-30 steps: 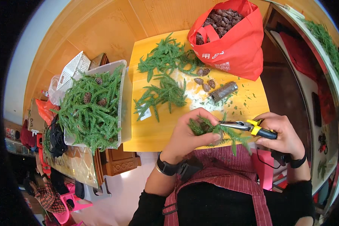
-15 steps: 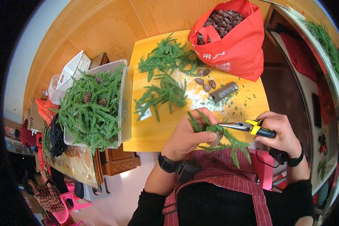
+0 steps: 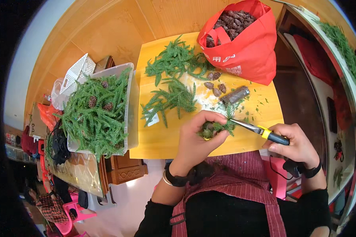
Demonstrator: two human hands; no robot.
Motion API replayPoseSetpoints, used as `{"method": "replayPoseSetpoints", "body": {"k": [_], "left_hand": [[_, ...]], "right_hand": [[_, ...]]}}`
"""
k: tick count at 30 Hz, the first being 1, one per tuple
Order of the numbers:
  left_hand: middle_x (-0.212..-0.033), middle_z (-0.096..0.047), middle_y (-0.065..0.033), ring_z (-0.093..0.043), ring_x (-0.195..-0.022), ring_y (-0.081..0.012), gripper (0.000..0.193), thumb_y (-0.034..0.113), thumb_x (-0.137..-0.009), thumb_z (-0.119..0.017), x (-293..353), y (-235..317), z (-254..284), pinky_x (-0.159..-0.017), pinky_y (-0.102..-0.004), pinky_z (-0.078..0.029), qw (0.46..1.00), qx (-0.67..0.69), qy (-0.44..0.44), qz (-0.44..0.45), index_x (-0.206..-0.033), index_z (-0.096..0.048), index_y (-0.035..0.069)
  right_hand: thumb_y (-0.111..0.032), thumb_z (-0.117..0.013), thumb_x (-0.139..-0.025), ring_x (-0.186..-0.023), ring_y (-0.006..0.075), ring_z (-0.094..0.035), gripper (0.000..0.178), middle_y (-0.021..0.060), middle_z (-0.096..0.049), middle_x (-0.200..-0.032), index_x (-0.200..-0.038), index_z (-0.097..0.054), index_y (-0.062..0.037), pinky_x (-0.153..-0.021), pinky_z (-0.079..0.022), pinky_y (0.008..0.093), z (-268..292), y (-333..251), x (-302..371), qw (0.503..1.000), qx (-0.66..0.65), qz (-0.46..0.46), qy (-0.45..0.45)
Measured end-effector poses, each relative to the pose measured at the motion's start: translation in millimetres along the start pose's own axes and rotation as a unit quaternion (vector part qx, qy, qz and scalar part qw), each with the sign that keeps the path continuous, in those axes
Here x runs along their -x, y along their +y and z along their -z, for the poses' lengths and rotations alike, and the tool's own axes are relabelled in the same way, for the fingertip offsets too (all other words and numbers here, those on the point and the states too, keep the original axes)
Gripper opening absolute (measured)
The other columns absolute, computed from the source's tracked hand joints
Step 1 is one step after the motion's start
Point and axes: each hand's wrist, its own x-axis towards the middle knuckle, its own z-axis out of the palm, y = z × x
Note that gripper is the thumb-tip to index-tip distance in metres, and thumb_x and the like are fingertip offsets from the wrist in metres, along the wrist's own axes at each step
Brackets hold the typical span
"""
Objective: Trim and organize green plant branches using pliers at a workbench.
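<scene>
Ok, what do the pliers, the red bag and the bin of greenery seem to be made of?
Pliers: shiny grey nose suggests metal; black and yellow grips, probably plastic or rubber. Red bag: matte, softly creased, likely fabric. Bin: cloudy, translucent wall, probably plastic.

Room over yellow board point(image 3: 158, 143) between bin point(image 3: 132, 112) and left hand point(image 3: 194, 139), red bag point(image 3: 254, 55) a barrier behind

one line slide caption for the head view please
Left hand holding a green sprig, right hand gripping pliers, over a yellow table with a red bag of pine cones.
</scene>
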Motion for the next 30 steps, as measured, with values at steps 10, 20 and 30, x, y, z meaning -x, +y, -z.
{"method": "replayPoseSetpoints", "body": {"k": [10,20,30], "left_hand": [[-0.089,-0.059,-0.0034,-0.056,-0.084,-0.0115,0.021,-0.002,-0.069,-0.066,2,-1,-3,-0.074,-0.0245,-0.045,1.000,0.003,-0.020,0.014,-0.087,-0.056,0.004],[-0.091,-0.056,-0.0079,-0.053,-0.087,-0.0141,0.028,-0.005,-0.063,-0.068,-1,-5,6,-0.078,-0.0279,-0.043,0.972,0.180,-0.095,0.120,-0.085,-0.052,0.003],[-0.084,-0.051,-0.0043,-0.054,-0.084,-0.0171,0.031,0.000,-0.064,-0.068,2,-18,3,-0.073,-0.0291,-0.045,0.893,0.385,-0.127,0.196,-0.087,-0.048,0.005]], "right_hand": [[-0.021,-0.068,-0.075,-0.051,0.0182,-0.050,0.025,0.0088,-0.047,-0.055,-0.068,-0.053,-0.0020,-0.047,-0.036,0.0296,7,10,3,0.994,0.096,0.049,0.007],[-0.020,-0.068,-0.076,-0.049,0.0108,-0.047,0.024,0.0033,-0.052,-0.055,-0.066,-0.053,-0.0031,-0.046,-0.035,0.0261,11,1,5,0.999,0.037,0.019,-0.034],[-0.019,-0.072,-0.068,-0.066,0.0216,-0.052,0.024,0.0067,-0.051,-0.062,-0.066,-0.054,-0.0027,-0.059,-0.039,0.0307,8,6,-1,0.993,0.067,0.099,-0.016]]}}
